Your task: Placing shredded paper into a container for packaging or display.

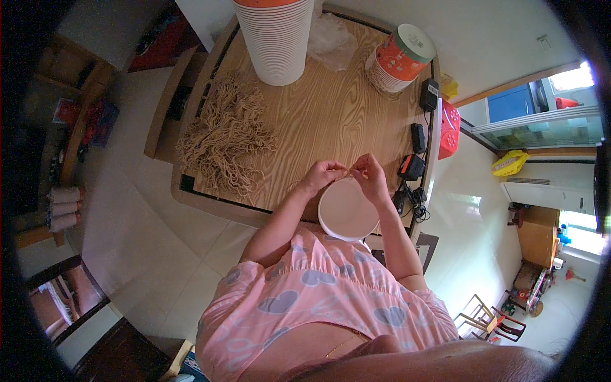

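A white paper bucket [349,211] rests at the near edge of the table against my body, its round mouth facing up towards me. At its far rim, my left hand [326,174] and my right hand [369,176] meet with fingertips pinched together. Between them shows a small bit of tan string [347,174]; the fingers cover most of it. To the left on the table lies a loose, tangled heap of tan strings [226,137].
A tall stack of white paper buckets [277,44] stands at the far left of the table [318,114]. Beside it lies a clear plastic bag [332,43]. Orange printed buckets [401,57] stand far right. Black adapters [429,95] and coiled cables [415,204] line the right edge.
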`<state>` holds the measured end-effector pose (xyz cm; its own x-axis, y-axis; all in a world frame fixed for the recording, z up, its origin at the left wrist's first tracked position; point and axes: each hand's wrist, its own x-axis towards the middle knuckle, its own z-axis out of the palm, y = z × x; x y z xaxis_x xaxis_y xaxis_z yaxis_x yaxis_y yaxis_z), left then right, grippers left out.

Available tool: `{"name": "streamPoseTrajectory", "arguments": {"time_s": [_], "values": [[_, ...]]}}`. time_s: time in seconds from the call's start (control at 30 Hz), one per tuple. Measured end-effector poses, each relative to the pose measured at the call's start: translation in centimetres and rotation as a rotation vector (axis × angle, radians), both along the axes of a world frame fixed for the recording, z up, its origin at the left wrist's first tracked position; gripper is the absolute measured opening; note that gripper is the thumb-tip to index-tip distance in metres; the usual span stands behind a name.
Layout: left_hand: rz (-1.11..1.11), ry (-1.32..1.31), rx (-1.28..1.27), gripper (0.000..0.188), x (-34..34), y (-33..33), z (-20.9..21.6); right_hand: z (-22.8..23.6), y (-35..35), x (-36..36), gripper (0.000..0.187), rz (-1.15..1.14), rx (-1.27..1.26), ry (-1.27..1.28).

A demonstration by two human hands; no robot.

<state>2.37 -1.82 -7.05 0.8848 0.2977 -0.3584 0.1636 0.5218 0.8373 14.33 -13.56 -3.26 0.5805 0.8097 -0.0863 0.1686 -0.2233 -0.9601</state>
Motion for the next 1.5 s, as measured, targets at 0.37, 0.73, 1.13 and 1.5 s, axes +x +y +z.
{"name": "streamPoseTrajectory", "arguments": {"time_s": [0.37, 0.73, 1.13, 1.5], "values": [[0.031, 0.020, -0.233, 0.010, 0.3, 0.1, -0.9, 0.6, -0.2, 0.4, 0.007, 0.064, -0.102, -0.003], [0.058, 0.044, -0.267, 0.009, 0.4, -0.1, -1.0, 2.2, -0.3, 0.0, 0.009, 0.089, -0.115, -0.227], [0.090, -0.026, 0.225, 0.020, 0.6, -0.1, 0.5, 4.2, 0.5, 0.3, 0.006, 0.172, -0.080, -0.496], [0.104, -0.023, 0.454, 0.017, 1.0, -0.4, 0.5, 3.0, 0.7, 0.7, 0.014, 0.253, -0.185, -0.670]]}}
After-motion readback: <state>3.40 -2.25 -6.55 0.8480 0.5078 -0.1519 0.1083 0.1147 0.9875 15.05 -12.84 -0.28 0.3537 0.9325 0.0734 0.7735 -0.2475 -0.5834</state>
